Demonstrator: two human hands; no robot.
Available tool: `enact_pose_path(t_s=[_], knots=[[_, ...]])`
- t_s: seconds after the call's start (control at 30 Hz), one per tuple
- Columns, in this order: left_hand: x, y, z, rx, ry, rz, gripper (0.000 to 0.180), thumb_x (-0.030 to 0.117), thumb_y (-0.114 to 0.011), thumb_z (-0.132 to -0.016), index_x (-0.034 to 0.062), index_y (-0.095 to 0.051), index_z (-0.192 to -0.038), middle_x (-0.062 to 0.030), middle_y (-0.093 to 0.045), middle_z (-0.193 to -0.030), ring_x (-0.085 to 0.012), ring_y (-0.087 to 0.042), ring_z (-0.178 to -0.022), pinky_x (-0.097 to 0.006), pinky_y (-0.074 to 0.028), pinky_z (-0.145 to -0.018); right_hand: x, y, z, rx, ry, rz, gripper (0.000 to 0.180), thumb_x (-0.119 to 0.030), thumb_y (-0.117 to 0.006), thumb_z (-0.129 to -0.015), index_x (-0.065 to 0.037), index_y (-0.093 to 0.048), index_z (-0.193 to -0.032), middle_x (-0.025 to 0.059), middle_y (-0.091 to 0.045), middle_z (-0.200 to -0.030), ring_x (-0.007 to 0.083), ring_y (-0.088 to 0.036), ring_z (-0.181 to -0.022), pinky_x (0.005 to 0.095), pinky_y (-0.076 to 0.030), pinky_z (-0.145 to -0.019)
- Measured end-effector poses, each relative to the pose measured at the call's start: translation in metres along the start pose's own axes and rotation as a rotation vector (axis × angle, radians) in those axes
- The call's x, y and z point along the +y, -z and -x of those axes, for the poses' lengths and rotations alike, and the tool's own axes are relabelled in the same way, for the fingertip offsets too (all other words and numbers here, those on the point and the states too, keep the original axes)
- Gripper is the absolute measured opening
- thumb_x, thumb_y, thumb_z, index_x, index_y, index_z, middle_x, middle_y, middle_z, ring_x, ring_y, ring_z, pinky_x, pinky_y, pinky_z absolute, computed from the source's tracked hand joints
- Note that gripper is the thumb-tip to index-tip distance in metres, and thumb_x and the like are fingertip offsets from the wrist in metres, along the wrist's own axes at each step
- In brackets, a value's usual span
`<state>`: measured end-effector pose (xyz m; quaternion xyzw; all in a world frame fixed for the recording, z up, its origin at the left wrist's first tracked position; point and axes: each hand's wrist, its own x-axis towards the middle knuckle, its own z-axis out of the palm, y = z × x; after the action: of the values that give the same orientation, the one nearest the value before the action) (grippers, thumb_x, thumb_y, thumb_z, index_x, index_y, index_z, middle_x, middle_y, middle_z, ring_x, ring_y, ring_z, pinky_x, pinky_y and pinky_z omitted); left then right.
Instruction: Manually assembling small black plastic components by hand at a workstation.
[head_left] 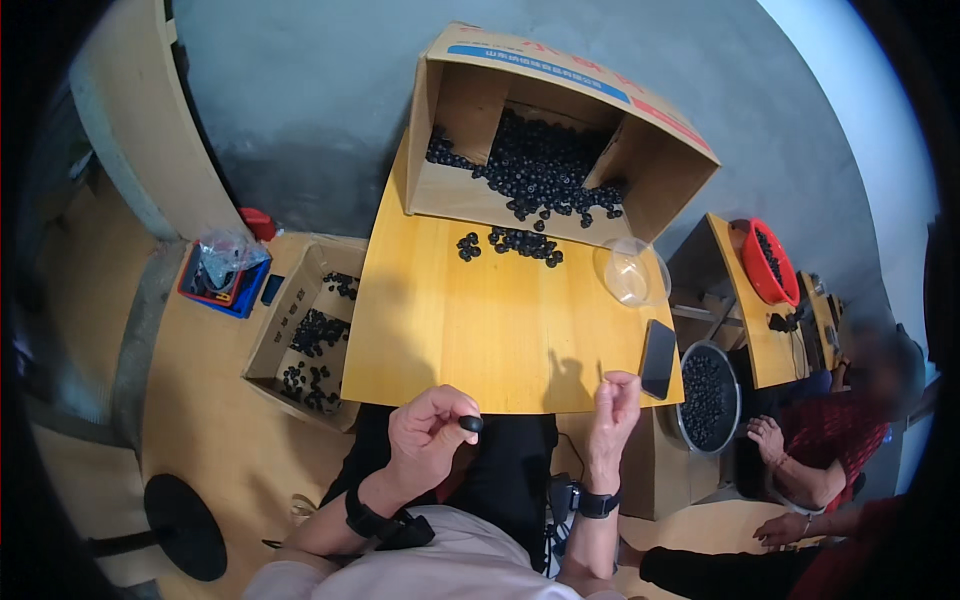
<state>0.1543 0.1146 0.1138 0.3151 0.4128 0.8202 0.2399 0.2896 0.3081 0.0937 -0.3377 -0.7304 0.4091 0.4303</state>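
The left hand [430, 430] is raised before the near edge of the counter, thumb and index finger pinching a small rounded black piece [471, 425]. The right hand [614, 405] is held up near the counter's front edge, well apart from the left, its thumb and fingertips pressed together on a thin sliver [600, 369] too small to identify. Both wrists wear black straps.

Just to the right of the right hand, a dark smartphone [657, 358] lies on the yellow wooden counter [470, 345]. Beyond it, near the right edge, is clear plastic tubware [630, 275]. Toward the far side, a loose cluster of black pieces [525, 243] lies in front of a large cardboard carton [650, 180], which rests on its side with its mouth toward the person and a heap of similar pieces inside.

On the floor left of the counter, an open cardboard box [275, 335] holds more scattered black pieces; farther left is a blue crate [245, 292] with a plastic bag over it. To the right, a round grey basin [738, 400] is full of small dark pieces, near a co-worker's hand [768, 440]. Past that, a red bowl [753, 268] of dark pieces is on a wooden table [735, 300].
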Motion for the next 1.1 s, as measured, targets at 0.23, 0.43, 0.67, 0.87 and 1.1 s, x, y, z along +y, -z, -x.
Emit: enact_pose_path(t_s=[0.23, 0.43, 0.67, 0.87, 1.1], knots=[[-0.002, 0.060, -0.008, 0.494, -0.040, -0.038, 0.021, -0.004, -0.051, -0.080, 0.0024, -0.055, -0.099, -0.0022, -0.056, -0.077, -0.0080, -0.053, -0.059, -0.021, -0.047, -0.055, -0.026, -0.047, -0.020, -0.378, -0.087, 0.443, 0.024, -0.022, -0.065, -0.075, -0.009, -0.059, -0.094, 0.0098, -0.058, -0.061, 0.0244, -0.059, -0.058, 0.0342, -0.045, -0.055], [-0.040, 0.254, 0.005, 0.704, 0.189, -0.094, 0.025, 0.019, -0.047, -0.091, 0.0074, -0.049, -0.113, -0.0078, -0.058, -0.086, -0.0135, -0.054, -0.069, -0.027, -0.045, -0.061, -0.017, -0.111, -0.073, -0.541, 0.167, 0.664, 0.023, -0.021, -0.062, -0.076, -0.008, -0.059, -0.095, 0.0135, -0.061, -0.066, 0.0315, -0.061, -0.066, 0.0400, -0.047, -0.059], [-0.032, 0.232, -0.005, 0.836, 0.362, -0.288, 0.056, 0.026, -0.050, -0.090, 0.0084, -0.025, -0.137, -0.0129, -0.036, -0.135, -0.0206, -0.043, -0.114, -0.033, -0.038, -0.088, -0.004, -0.195, -0.120, -0.527, 0.323, 0.588, 0.027, -0.023, -0.061, -0.079, -0.005, -0.059, -0.099, 0.0158, -0.061, -0.091, 0.0323, -0.061, -0.081, 0.0400, -0.048, -0.068], [-0.011, 0.172, -0.023, 0.638, 0.198, -0.184, 0.028, 0.015, -0.055, -0.087, 0.0043, -0.051, -0.113, -0.0065, -0.056, -0.102, -0.0134, -0.055, -0.087, -0.025, -0.044, -0.074, 0.019, -0.208, -0.122, -0.576, 0.322, 0.618, 0.022, -0.019, -0.064, -0.076, -0.008, -0.057, -0.093, 0.0145, -0.062, -0.091, 0.0321, -0.061, -0.080, 0.0406, -0.050, -0.067], [0.003, 0.106, -0.021, 0.383, 0.205, -0.131, 0.016, 0.006, -0.058, -0.083, -0.0002, -0.059, -0.098, -0.0042, -0.060, -0.081, -0.0107, -0.057, -0.072, -0.021, -0.047, -0.068, 0.011, -0.137, -0.093, -0.528, 0.079, 0.288, 0.022, -0.018, -0.070, -0.072, -0.004, -0.056, -0.082, 0.0091, -0.058, -0.065, 0.0238, -0.056, -0.060, 0.0322, -0.044, -0.057]])
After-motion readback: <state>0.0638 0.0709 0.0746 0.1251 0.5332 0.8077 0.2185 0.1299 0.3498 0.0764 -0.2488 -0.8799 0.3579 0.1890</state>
